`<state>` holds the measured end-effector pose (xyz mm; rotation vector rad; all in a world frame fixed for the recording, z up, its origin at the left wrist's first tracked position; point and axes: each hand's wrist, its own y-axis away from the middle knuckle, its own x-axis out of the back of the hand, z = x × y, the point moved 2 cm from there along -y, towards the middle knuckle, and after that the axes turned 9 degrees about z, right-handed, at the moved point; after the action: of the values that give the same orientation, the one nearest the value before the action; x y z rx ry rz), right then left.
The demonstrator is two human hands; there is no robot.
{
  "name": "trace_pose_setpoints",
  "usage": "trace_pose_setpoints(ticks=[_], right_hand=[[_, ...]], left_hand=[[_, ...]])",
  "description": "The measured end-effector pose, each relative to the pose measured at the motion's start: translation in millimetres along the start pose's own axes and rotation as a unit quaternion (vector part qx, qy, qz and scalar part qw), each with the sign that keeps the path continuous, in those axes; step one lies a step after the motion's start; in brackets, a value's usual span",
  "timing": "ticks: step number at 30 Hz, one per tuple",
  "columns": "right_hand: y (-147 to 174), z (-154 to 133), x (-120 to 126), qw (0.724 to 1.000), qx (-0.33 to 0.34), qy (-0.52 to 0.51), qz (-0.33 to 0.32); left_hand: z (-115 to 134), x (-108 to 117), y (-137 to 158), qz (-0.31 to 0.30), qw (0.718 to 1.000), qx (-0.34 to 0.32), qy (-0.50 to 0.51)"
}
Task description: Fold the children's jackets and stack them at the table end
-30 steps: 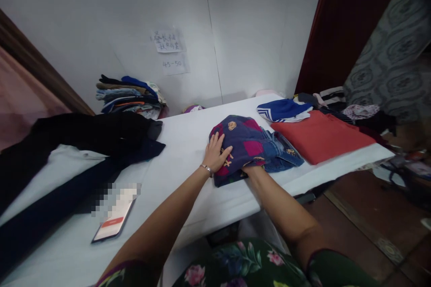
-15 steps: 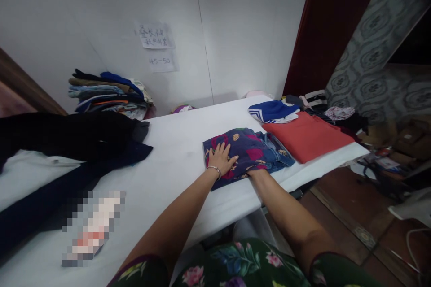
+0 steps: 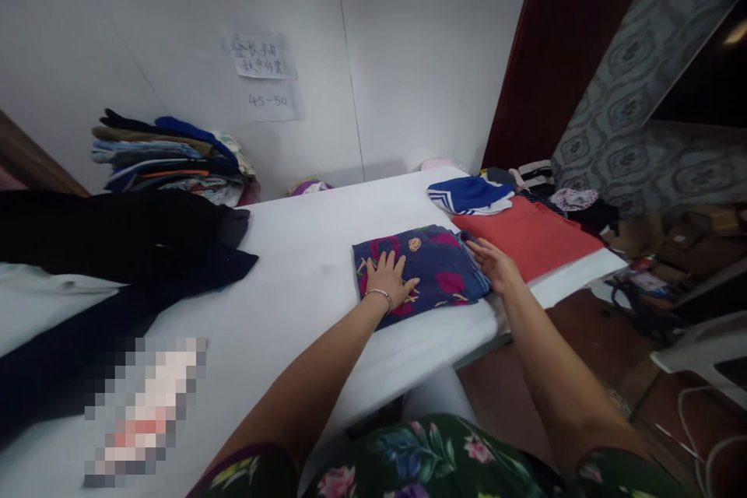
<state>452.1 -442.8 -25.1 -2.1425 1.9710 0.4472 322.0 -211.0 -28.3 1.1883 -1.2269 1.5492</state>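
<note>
1. Head view: left hand (image 3: 390, 280) spread flat, gripping nothing, on the folded patterned garment (image 3: 435, 272) on the worktop (image 3: 303, 272)
2. Right hand (image 3: 496, 264) at its blue edge, grip unclear
3. Likely squaring the fold; next calls for steady left-side pressure
4. Red cloth (image 3: 545, 237) just beyond

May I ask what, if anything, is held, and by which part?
The left grip lies flat on the folded patterned garment; whether the right grip holds its edge is unclear.

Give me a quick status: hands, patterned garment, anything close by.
Left hand spread on patterned garment; right hand at its right edge. Garment lies folded on table. Red cloth close by.
</note>
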Motion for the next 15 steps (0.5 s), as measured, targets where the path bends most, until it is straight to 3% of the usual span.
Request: trace_pose_setpoints(ticks=[3,6,10,13,15], right_hand=[[8,-11,-5,0.987,0.098,0.125,0.027],[37,-19,-45,0.941,0.236,0.233,-0.06],[83,-22,-124,0.807,0.408,0.367,-0.217],[90,-14,-162,0.724,0.441,0.453,-0.275],[75,-5,-167,0.682,0.433,0.517,-0.283]], left_hand=[[1,-2,-1,-0.002,1.0,-0.002,-0.009],[1,-3,-1,-0.002,1.0,-0.002,-0.006],[0,-3,-1,0.001,1.0,-0.011,-0.006],[0,-3,-1,0.008,1.0,-0.027,-0.014],[0,-3,-1,0.009,1.0,-0.027,-0.011]])
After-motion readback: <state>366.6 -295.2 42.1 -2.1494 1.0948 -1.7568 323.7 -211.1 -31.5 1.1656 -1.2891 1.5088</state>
